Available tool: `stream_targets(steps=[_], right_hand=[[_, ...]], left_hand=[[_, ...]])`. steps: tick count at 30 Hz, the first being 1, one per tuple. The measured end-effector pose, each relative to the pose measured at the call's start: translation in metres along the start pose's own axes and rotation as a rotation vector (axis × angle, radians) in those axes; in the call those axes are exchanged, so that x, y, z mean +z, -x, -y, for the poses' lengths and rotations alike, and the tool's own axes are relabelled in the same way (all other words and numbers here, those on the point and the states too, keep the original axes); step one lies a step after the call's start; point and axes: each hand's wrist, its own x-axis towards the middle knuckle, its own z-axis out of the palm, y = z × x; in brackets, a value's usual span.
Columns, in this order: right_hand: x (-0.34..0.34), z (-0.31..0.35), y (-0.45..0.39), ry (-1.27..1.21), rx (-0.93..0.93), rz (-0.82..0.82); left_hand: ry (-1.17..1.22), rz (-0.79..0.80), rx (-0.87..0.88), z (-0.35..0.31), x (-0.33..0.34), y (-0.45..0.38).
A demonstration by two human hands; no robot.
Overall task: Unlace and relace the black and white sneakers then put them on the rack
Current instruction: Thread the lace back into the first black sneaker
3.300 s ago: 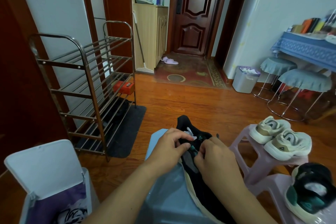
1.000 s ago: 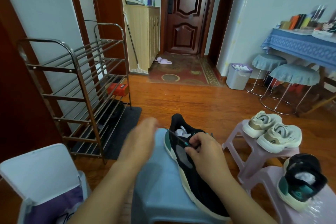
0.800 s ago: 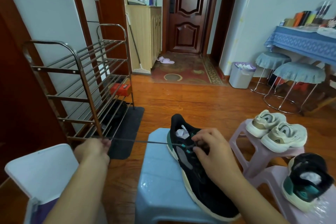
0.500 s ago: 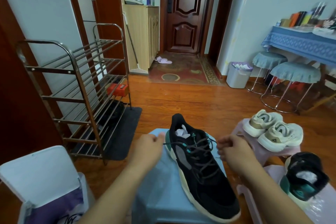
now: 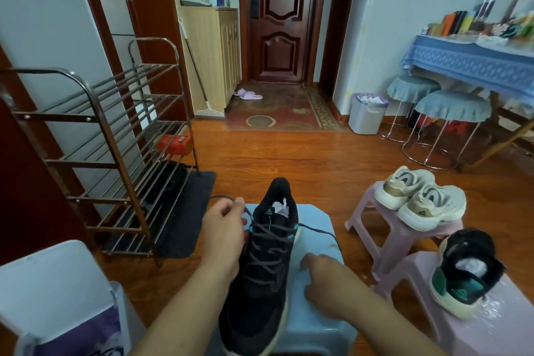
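A black sneaker with a white sole and teal accents [image 5: 267, 263] lies laced on a light blue stool [image 5: 315, 312], heel pointing away from me. My left hand [image 5: 222, 231] pinches the left lace end beside the shoe's collar. The right lace end [image 5: 320, 231] trails loose across the stool. My right hand [image 5: 326, 280] rests on the stool right of the shoe, holding nothing. The second black sneaker [image 5: 465, 272] sits on a pink stool [image 5: 491, 326] at the right. The metal shoe rack [image 5: 115, 153] stands to the left.
A pair of cream sneakers [image 5: 419, 199] sits on another pink stool [image 5: 372, 225]. A white lidded bin [image 5: 55, 289] is at my lower left. A dark mat [image 5: 185, 211] lies under the rack; a red box [image 5: 174, 143] is on a shelf. Round stools [image 5: 450, 110] stand under a blue table.
Both hands pulled the lace ends outward half a second ago. Now my right hand has let go of its lace and dropped onto the stool; my left hand still holds its end.
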Motion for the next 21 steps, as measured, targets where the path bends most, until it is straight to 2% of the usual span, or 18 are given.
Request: stream_targets(steps=[3,5,8,10,13,16,21], right_hand=[[-0.001,-0.001,-0.001,-0.003,0.004,-0.015],[-0.004,-0.001,-0.003,-0.109,0.006,-0.061],[-0.007,0.008,-0.003,-0.424,-0.059,-0.276],[-0.008,0.017,0.003,-0.544,-0.141,-0.414],[-0.004,0.025,0.007,-0.409,-0.301,-0.527],[-0.005,0.027,0.002,-0.408,-0.312,-0.585],[-0.013,0.025,-0.007,-0.478,-0.321,-0.571]], left_hand=[[0.188,-0.02,-0.113,-0.002,-0.009,0.001],[0.187,-0.004,-0.108,-0.005,-0.014,0.003],[0.087,0.07,-0.024,-0.006,-0.012,0.01],[0.035,0.105,0.033,-0.004,-0.009,0.015],[0.03,0.089,0.05,-0.003,-0.008,0.017],[0.046,0.069,0.03,-0.003,-0.008,0.013],[0.065,0.094,0.016,-0.004,-0.011,0.014]])
